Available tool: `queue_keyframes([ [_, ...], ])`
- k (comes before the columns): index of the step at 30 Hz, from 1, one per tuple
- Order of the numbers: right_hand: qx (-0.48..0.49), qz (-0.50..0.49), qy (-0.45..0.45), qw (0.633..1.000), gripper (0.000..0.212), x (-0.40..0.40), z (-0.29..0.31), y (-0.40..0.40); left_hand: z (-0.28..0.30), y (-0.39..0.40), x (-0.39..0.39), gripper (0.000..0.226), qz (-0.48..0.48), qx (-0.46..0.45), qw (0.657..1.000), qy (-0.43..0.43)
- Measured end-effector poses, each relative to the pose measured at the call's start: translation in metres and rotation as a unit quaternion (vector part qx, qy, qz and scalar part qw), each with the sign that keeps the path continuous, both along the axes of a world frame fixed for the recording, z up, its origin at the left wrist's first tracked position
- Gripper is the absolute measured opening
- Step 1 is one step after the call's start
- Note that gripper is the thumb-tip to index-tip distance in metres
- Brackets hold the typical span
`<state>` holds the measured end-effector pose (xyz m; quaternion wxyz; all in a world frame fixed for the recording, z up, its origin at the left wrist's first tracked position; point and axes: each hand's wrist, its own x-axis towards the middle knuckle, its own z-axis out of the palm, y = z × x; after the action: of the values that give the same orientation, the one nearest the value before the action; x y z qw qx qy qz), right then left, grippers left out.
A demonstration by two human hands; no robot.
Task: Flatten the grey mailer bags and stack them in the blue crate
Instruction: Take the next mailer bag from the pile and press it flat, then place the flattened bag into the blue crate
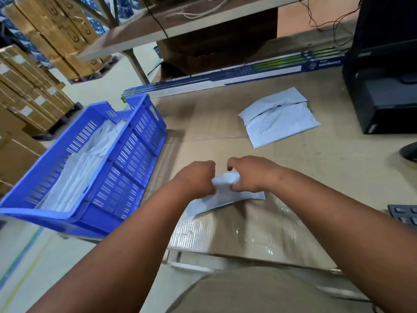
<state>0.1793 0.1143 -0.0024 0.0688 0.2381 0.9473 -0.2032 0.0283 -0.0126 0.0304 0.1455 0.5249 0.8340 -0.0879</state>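
A crumpled grey mailer bag (222, 195) lies on the cardboard-covered table in front of me. My left hand (197, 177) grips its left part and my right hand (247, 173) grips its right part, fingers curled round the plastic. The blue crate (133, 141) stands at the table's left edge, tilted in the view, with several pale mailer bags (83, 170) lying flat inside. A small pile of loose grey mailer bags (278, 116) rests further back on the table, to the right of the crate.
A long blue and white box (225, 80) lies along the table's back. A black computer case (383, 71) stands at the right, a keyboard corner (406, 214) at the right edge. Stacked cardboard boxes (29, 86) fill the floor on the left. A shelf (158, 26) hangs overhead.
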Motion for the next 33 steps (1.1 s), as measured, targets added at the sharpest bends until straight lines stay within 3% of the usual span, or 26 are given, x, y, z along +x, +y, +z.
queue_keyframes([
  [4, 0.021, 0.049, 0.027, 0.998, 0.02, -0.027, 0.027, -0.005, 0.033, -0.016, -0.014, 0.023, 0.013, 0.005, 0.999, 0.049],
  [17, 0.068, 0.231, 0.121, 0.963, 0.008, -0.178, 0.175, -0.037, 0.143, -0.121, -0.11, 0.023, 0.166, 0.113, 0.974, 0.105],
  [23, 0.108, 0.304, 0.149, 0.935, 0.007, -0.266, 0.223, -0.065, 0.182, -0.176, -0.161, 0.031, 0.243, 0.177, 0.945, 0.127],
  [28, 0.143, 0.338, 0.127, 0.921, 0.006, -0.334, 0.237, -0.098, 0.182, -0.21, -0.198, 0.036, 0.279, 0.179, 0.933, 0.138],
  [33, 0.163, 0.371, 0.043, 0.913, 0.008, -0.39, 0.223, -0.133, 0.152, -0.23, -0.221, 0.034, 0.324, 0.116, 0.936, 0.071],
])
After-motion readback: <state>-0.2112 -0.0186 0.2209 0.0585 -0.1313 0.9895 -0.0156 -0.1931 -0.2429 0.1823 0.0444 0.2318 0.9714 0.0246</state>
